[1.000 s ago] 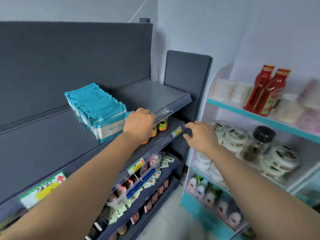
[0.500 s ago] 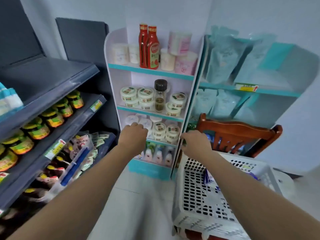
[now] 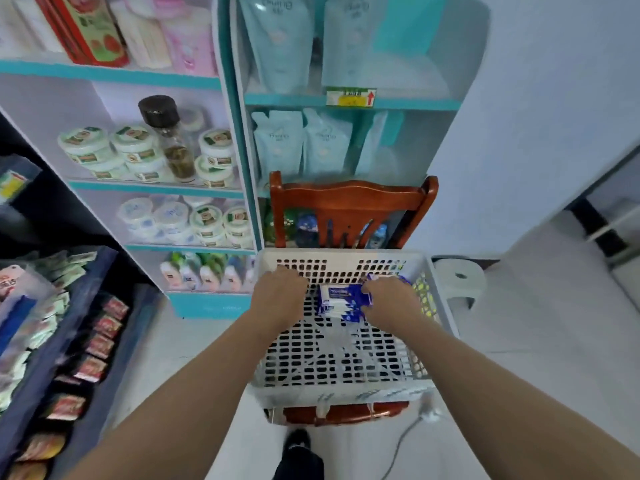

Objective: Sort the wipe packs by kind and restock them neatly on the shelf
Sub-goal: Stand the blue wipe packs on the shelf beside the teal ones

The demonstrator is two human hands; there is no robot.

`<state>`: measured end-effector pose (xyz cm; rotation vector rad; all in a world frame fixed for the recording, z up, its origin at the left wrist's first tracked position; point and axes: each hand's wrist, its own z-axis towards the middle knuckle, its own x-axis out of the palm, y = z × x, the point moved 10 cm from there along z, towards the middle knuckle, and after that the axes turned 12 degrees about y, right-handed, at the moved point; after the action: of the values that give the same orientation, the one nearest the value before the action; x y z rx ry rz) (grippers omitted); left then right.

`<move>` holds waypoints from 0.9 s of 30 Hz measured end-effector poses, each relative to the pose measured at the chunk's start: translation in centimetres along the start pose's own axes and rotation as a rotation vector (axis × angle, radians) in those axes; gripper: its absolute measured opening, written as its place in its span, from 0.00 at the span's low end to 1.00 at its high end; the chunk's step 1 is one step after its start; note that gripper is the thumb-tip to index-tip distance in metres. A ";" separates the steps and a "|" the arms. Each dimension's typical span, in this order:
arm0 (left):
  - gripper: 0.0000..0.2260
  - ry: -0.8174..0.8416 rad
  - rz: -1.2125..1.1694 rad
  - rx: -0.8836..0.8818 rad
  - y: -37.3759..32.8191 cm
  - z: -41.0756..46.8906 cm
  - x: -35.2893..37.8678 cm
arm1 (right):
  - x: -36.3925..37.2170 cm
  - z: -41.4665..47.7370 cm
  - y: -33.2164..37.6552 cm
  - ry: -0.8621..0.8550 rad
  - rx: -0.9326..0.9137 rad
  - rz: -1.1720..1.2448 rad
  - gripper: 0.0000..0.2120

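White plastic basket [image 3: 346, 389] sits on a brown chair [image 3: 349, 199], at 12 o'clock from the person. Both hands reach down into it. Blue and white wipe packs [image 3: 341, 301] lie in a small pile at the far end of the basket. The right hand [image 3: 393, 301] is curled on the packs, at their 3 o'clock side. The left hand [image 3: 278, 294] is at their 9 o'clock side, fingers bent down; whether it grips anything cannot be told.
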<state>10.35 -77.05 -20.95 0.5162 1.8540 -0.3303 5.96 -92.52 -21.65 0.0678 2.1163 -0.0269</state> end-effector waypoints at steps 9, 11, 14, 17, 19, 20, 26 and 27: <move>0.09 0.175 -0.064 0.103 -6.5 10.3 7.4 | 6.5 6.1 -9.9 0.101 0.110 0.135 0.17; 0.08 0.206 -0.076 0.107 -8.1 12.0 9.0 | 8.1 7.7 -11.5 0.132 0.103 0.153 0.17; 0.08 0.252 -0.120 0.084 -10.2 14.6 11.1 | 10.2 10.1 -13.5 0.177 0.075 0.188 0.16; 0.09 0.335 -0.235 0.015 -11.7 17.2 13.7 | 11.7 12.7 -15.3 0.188 0.061 0.220 0.16; 0.12 0.371 -0.322 -0.041 -12.4 18.9 15.4 | 12.4 14.5 -16.3 0.181 0.057 0.248 0.16; 0.13 0.392 -0.363 -0.072 -12.6 19.7 16.2 | 12.8 15.4 -16.7 0.172 0.053 0.266 0.16; 0.17 0.476 -0.809 -0.272 -14.3 24.0 20.5 | 14.7 19.8 -17.9 0.119 0.052 0.365 0.16; 0.17 0.484 -0.920 -0.321 -14.5 24.7 21.3 | 14.9 20.2 -18.1 0.103 0.055 0.381 0.15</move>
<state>17.42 -97.08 -49.65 -0.5659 2.4773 -0.5233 14.40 -111.01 -45.07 0.5125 2.1726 0.1483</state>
